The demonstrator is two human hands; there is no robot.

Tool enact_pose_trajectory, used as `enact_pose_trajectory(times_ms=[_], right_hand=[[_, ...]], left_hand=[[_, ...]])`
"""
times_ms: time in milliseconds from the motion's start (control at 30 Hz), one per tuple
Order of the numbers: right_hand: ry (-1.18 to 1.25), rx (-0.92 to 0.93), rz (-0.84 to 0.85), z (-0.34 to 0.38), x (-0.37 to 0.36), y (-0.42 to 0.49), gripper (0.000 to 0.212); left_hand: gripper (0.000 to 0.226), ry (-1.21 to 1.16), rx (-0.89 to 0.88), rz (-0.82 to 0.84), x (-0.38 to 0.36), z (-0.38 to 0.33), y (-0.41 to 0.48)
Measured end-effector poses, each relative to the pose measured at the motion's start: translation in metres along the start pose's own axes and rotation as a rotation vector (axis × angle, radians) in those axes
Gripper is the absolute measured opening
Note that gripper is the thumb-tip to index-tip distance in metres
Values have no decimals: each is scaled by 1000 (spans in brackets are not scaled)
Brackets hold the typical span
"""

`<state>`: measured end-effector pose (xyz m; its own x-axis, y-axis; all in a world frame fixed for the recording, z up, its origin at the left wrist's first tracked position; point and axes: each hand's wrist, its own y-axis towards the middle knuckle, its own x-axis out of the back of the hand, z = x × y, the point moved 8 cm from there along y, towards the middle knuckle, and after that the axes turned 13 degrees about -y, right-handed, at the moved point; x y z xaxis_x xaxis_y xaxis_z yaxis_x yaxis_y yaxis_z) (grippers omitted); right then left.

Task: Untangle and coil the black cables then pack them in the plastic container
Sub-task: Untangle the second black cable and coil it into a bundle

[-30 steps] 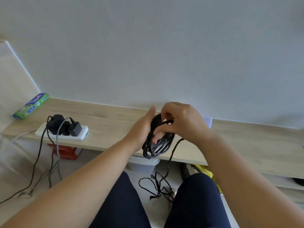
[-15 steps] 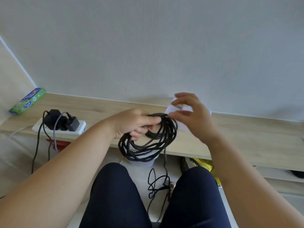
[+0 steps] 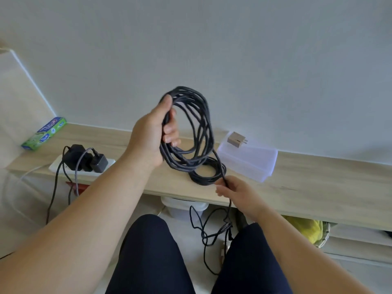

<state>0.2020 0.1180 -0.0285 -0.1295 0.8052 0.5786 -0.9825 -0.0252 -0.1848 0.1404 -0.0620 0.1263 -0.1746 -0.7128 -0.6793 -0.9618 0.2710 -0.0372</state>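
— Black cable coil [image 3: 207, 124]: how does it sit?
— Upright, in the air over the wooden shelf [image 3: 318, 183]. It's an oval of many loops with its long axis close to vertical, the opening turned toward the camera and the bottom hanging just above the shelf top.
— What about the hands?
— The left hand [image 3: 150, 136] is wrapped around the coil's left side, thumb up along the loops and fingers curled through the middle. The right hand [image 3: 235, 192] is lower, near the shelf edge. It pinches a loose strand [image 3: 218, 160] that comes down off the coil.
— Where does the strand go after that?
— Down past the shelf edge into a loose tangle [image 3: 212, 230] between the knees.
— Anything else nearby?
— A second coil [image 3: 201, 181] lies flat on the shelf, just left of the plastic container [image 3: 250, 164].
— What can't you make out?
— The right fingertips are hidden behind the hand. I cannot tell whether the flat coil joins the held one. The container is cloudy, so its inside doesn't show, and the legs cover the tangle's far end.
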Motion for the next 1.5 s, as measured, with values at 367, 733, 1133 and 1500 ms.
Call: enact_pose_trajectory(times_ms=[367,733,1133,1500], right_hand=[[-308,52,96,20,-11,-7,18],[-465,598,-330,154,33,-20,27],[-137,253,6,131,58,-12,16],[33,-101,-99,43,47,-15,18]], left_hand=[[46,-7,-368,-691,80,-9,-3],[49,810,146,6,39,72,-14],[47,600,526,423,0,93,-46],[60,603,147,374,-1,41,-25]])
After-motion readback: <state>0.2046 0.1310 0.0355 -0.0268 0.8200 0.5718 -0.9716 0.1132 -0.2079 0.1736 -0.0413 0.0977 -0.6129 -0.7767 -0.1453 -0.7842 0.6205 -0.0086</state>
